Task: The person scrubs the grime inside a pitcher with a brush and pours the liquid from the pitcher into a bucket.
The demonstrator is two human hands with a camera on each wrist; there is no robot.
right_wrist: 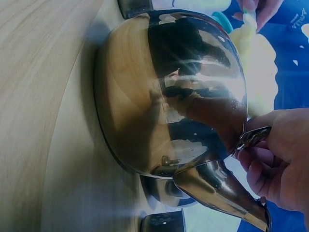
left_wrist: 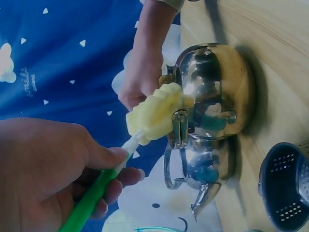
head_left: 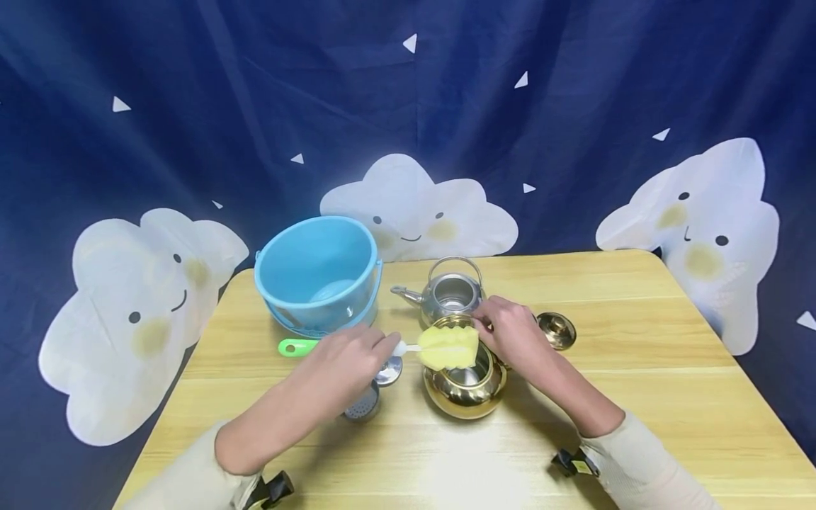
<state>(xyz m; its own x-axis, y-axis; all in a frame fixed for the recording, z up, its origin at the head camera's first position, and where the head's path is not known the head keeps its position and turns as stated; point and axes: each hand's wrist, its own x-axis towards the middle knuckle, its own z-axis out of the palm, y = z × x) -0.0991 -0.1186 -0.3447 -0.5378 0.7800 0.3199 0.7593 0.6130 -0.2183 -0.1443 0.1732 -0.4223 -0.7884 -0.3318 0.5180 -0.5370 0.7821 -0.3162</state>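
My left hand point(head_left: 349, 363) grips the green and white handle of a sponge brush point(head_left: 448, 347), whose yellow sponge head is over the mouth of a gold teapot point(head_left: 460, 404). The teapot stands lidless on the table. At its far side my right hand point(head_left: 513, 334) pinches the teapot's metal handle, close to the spout in the right wrist view point(right_wrist: 219, 186). Whether the sponge touches the rim cannot be told. Just behind stands a silver teapot point(head_left: 440, 292), also lidless, its handle upright and its spout to the left.
A light blue bucket point(head_left: 312, 312) stands at the back left. Near my left hand lie a silver lid point(head_left: 389, 371) and a perforated strainer point(head_left: 362, 405). A gold lid point(head_left: 557, 331) rests on the wooden table point(head_left: 637, 397) at the right. A dark blue curtain point(head_left: 459, 106) hangs behind.
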